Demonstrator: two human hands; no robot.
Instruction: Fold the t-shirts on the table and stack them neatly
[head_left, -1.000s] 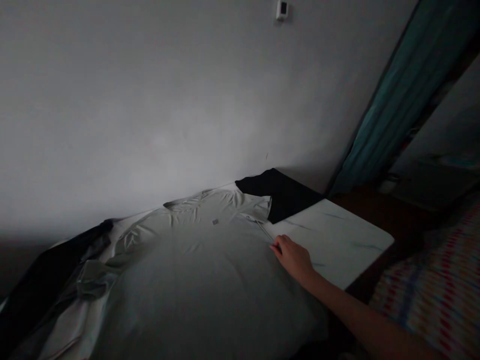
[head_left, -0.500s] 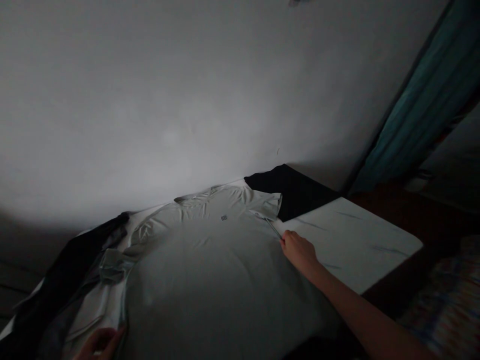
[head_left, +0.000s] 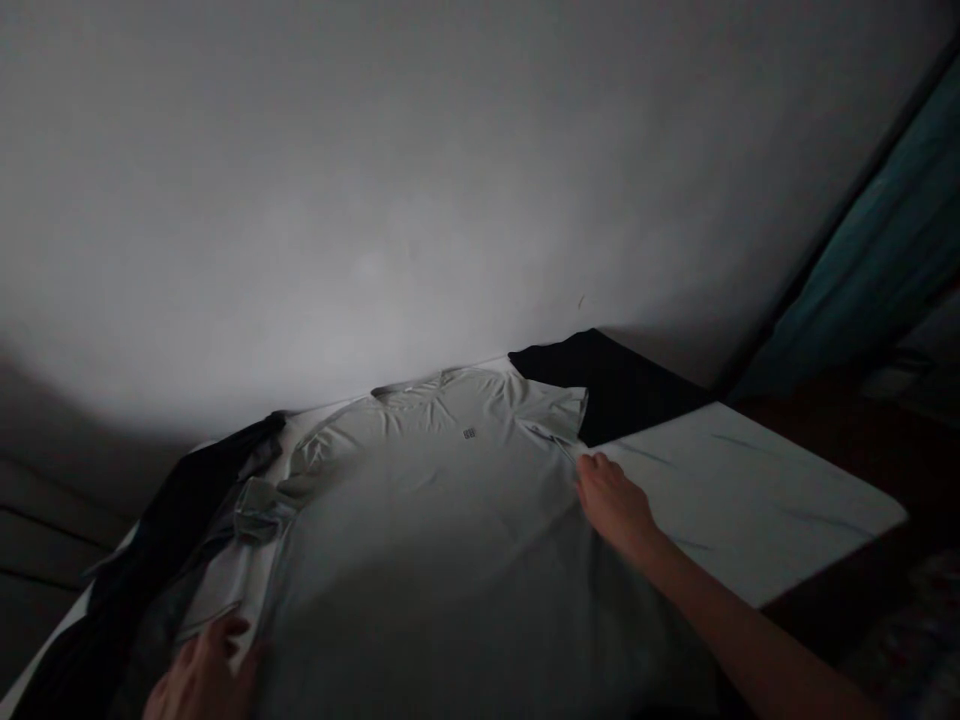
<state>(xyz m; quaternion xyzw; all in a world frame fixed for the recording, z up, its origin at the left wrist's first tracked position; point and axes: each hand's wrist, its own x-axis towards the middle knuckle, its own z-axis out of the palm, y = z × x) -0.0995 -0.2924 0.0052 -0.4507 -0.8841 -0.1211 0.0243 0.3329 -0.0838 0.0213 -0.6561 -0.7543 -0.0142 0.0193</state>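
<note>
A pale grey-green T-shirt [head_left: 420,540] with a small dark print on its chest lies spread out, its collar toward the wall. My right hand [head_left: 613,500] is closed on the shirt's side edge just below the right-hand sleeve, pulling a taut fold there. At the lower left, my left hand [head_left: 202,672] is beside the shirt's other side edge, somewhat blurred. Its fingers are apart, and I see no cloth gripped between them. The left-hand sleeve lies crumpled. Dimness hides the shirt's near end.
Black cloth [head_left: 622,385] lies by the right-hand sleeve on the white marbled table [head_left: 780,490]. Dark clothes [head_left: 187,510] are heaped along the left. A pale wall [head_left: 420,200] rises behind the table, and a teal curtain [head_left: 877,240] hangs at the right.
My left hand has moved up a little and its fingers have come apart from the shirt's edge. The right hand keeps its hold. The whole view has shifted slightly.
</note>
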